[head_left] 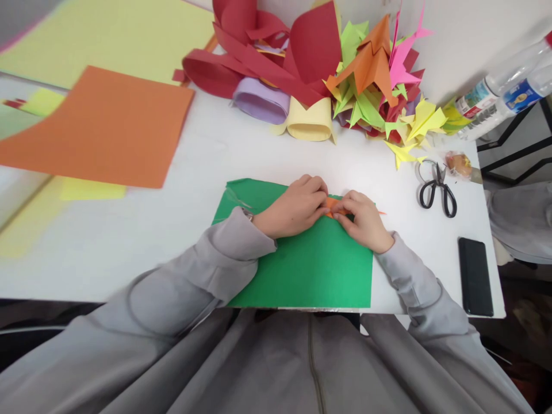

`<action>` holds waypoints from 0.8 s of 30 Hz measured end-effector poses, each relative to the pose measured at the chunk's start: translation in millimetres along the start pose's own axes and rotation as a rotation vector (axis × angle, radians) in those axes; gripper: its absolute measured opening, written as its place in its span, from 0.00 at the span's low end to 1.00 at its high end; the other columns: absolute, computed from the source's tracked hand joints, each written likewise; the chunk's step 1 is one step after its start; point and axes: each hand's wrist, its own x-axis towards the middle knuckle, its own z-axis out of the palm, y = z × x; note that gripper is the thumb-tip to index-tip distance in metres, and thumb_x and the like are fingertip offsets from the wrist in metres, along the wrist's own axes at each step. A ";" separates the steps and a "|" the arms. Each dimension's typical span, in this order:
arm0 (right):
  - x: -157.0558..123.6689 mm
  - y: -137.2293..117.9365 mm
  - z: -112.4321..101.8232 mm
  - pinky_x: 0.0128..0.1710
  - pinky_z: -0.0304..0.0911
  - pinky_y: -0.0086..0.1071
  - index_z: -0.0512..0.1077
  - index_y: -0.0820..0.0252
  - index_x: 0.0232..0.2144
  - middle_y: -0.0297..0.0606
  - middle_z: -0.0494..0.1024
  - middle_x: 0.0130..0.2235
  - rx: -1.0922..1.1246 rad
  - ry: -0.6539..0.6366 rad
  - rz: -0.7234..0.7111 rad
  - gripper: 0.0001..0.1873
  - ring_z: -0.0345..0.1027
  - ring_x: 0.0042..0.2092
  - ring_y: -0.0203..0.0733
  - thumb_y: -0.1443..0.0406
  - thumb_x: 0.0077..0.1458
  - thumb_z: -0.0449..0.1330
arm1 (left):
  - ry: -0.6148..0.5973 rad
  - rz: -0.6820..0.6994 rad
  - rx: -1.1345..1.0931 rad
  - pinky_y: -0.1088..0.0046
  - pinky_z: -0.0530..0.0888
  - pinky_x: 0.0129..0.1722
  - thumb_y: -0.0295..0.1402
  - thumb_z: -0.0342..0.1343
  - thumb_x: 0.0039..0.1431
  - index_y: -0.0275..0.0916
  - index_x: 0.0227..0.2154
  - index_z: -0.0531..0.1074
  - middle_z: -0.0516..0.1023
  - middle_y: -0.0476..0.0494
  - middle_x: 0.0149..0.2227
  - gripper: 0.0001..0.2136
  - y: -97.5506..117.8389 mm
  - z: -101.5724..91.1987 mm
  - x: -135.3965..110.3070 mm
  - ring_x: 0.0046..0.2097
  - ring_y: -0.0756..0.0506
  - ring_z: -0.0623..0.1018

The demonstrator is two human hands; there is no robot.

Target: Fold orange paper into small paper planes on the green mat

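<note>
Table (190,241) brightly, evenly lit, soft shadow cast beneath right hand (365,223) at three o'clock, glare caught on bottles (520,86) at two, dim blur seen at four, sleeve (142,322) stretched by lens at eight

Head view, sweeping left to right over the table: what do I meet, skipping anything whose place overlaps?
Large orange sheet → left hand → right hand (both hands' fingers on a small orange paper) → black-handled scissors → black phone.

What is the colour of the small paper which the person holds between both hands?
The small paper is orange; it shows in the head view.
</note>
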 end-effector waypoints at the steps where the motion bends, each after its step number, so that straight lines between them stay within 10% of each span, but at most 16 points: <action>1: 0.1 0.0 0.1 0.38 0.60 0.37 0.74 0.59 0.31 0.38 0.69 0.32 -0.004 0.000 0.002 0.04 0.64 0.37 0.44 0.70 0.53 0.58 | 0.002 -0.001 0.009 0.60 0.70 0.42 0.30 0.49 0.60 0.36 0.27 0.70 0.69 0.38 0.39 0.08 0.1 0.6 0.1 0.41 0.41 0.68; 24: 1.2 -2.9 2.0 0.38 0.58 0.37 0.70 0.58 0.29 0.37 0.68 0.31 -0.056 -0.016 0.056 0.05 0.63 0.36 0.44 0.66 0.56 0.56 | -0.028 -0.029 -0.031 0.59 0.69 0.43 0.29 0.48 0.58 0.36 0.26 0.69 0.69 0.38 0.38 0.08 0.1 -0.9 2.8 0.41 0.41 0.67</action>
